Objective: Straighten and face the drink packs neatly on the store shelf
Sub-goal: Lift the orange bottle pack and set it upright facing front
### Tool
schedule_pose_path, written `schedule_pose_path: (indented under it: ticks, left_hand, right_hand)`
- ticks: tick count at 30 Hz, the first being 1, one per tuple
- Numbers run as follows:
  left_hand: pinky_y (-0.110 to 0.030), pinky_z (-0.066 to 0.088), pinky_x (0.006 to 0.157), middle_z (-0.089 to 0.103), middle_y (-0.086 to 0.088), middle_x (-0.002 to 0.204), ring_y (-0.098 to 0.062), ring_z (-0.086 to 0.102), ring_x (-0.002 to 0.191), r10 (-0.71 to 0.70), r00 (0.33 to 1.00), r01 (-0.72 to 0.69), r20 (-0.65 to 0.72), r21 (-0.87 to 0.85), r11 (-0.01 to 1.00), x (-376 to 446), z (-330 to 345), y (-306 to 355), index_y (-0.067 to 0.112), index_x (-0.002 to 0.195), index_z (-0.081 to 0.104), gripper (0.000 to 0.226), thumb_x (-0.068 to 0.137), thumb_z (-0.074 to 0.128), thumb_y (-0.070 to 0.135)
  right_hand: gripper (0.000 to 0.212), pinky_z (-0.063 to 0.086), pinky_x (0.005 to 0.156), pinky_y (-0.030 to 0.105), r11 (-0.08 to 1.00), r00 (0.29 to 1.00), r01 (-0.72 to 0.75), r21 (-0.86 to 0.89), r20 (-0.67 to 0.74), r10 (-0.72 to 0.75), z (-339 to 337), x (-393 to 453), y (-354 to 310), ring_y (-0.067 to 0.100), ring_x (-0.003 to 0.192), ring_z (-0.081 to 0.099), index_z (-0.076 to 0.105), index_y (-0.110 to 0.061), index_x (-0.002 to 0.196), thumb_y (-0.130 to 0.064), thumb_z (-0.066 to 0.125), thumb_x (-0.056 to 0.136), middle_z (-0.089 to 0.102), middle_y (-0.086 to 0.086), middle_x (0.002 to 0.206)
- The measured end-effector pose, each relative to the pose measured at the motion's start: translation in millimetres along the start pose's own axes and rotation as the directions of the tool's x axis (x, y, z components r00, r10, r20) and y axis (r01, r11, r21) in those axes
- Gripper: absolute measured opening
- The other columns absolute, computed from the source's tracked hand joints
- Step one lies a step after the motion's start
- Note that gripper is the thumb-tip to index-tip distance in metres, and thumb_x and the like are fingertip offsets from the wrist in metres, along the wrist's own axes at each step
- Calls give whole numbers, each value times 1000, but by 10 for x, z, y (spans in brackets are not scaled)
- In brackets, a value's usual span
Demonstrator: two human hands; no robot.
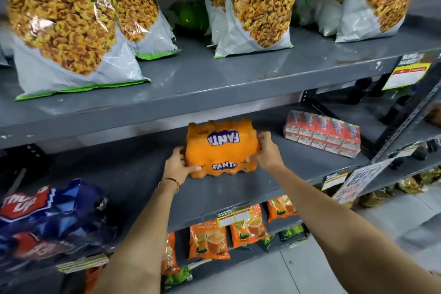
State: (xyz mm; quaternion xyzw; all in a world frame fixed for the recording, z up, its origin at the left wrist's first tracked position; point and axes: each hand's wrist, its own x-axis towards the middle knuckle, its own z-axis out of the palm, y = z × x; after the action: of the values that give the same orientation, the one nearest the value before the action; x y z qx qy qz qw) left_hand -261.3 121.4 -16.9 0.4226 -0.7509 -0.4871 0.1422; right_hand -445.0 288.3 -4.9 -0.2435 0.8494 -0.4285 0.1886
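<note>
Gripping the Fanta pack [220, 148] at both ends, left hand [177, 167] and right hand [266, 153] clamped its wrap, mid-shelf [143, 174], set back from the front edge. Best squared parallel to that edge, front logo facing outward, slid not lifted.

Grey metal shelving [214, 83] with slotted uprights [405, 126], over a pale tiled floor [393, 234], under soft glare.
</note>
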Motion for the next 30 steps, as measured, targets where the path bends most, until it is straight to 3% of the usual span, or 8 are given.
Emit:
schedule_pose_path:
  ticks: [4, 7, 10, 15, 21, 24, 27, 30]
  left_hand:
    - [-40, 44, 98, 56, -15, 132, -33, 54, 122, -57, 998, 58, 29, -47, 997, 83, -214, 150, 11, 139, 40, 80, 73, 75, 41]
    - [-47, 38, 107, 46, -12, 143, -34, 42, 134, -104, 992, 75, -69, -334, 940, 235, -351, 377, 17, 140, 42, 79, 81, 42, 70]
    - [-47, 23, 118, 31, -5, 155, -28, 29, 143, -75, 997, 77, 21, -403, 912, 389, -252, 542, 18, 148, 29, 79, 89, 20, 69]
    - [-41, 47, 91, 66, -7, 95, -24, 63, 86, -106, 976, 186, 188, -481, 857, 340, 3, 704, 15, 120, 56, 71, 91, 16, 66]
    - [-32, 44, 88, 57, -7, 120, -24, 56, 106, -149, 989, 144, 18, -402, 904, 142, -33, 503, 6, 131, 50, 69, 96, 20, 57]
    - [-33, 42, 89, 60, -17, 116, -28, 54, 102, -85, 974, 161, 212, -375, 913, -117, -66, 413, 6, 102, 62, 71, 97, 11, 56]
    - [-43, 32, 109, 55, -10, 129, -32, 51, 122, -78, 880, 273, 469, -364, 890, -347, -22, 286, 7, 127, 56, 81, 94, 5, 61]
    - [-41, 40, 102, 61, 1, 116, -27, 57, 113, -63, 819, 299, 571, -331, 895, -418, 70, 243, 9, 130, 55, 80, 94, 7, 61]
  right_hand:
    - [111, 45, 101, 52, 997, 996, -20, -77, 86, 27, -115, 56, 24, 38, 128, 49, 11, -14, 152, -15, 84, 68, 47, 20, 141]
    - [126, 42, 104, 56, 921, 971, -241, 308, 81, 227, -187, 72, -156, 37, 137, 39, 1, -10, 153, -34, 87, 63, 29, 16, 155]
    - [104, 45, 99, 59, 705, 886, -460, 540, 226, 405, -203, 8, -382, 40, 134, 42, 20, -12, 150, -54, 74, 71, 33, 13, 153]
    - [87, 35, 105, 61, 576, 846, -526, 626, 452, 282, -94, -167, -701, 42, 141, 28, 21, -22, 151, -64, 52, 82, 24, 14, 157]
    - [79, 38, 104, 44, 699, 877, -432, 569, 445, 180, -40, -71, -806, 26, 123, 50, 42, -8, 139, -67, 43, 86, 52, 4, 133]
    - [71, 47, 98, 39, 829, 911, -350, 436, 365, 192, 90, 112, -744, 24, 101, 64, 60, -11, 119, -66, 61, 73, 65, 9, 120]
    - [66, 50, 94, 39, 923, 931, -269, 275, 321, 175, 140, 197, -764, 26, 100, 64, 55, -11, 126, -58, 62, 80, 64, 9, 120]
    - [60, 42, 104, 41, 988, 911, -152, 15, 390, 134, 46, 181, -908, 30, 125, 53, 40, -20, 144, -46, 54, 92, 50, 10, 143]
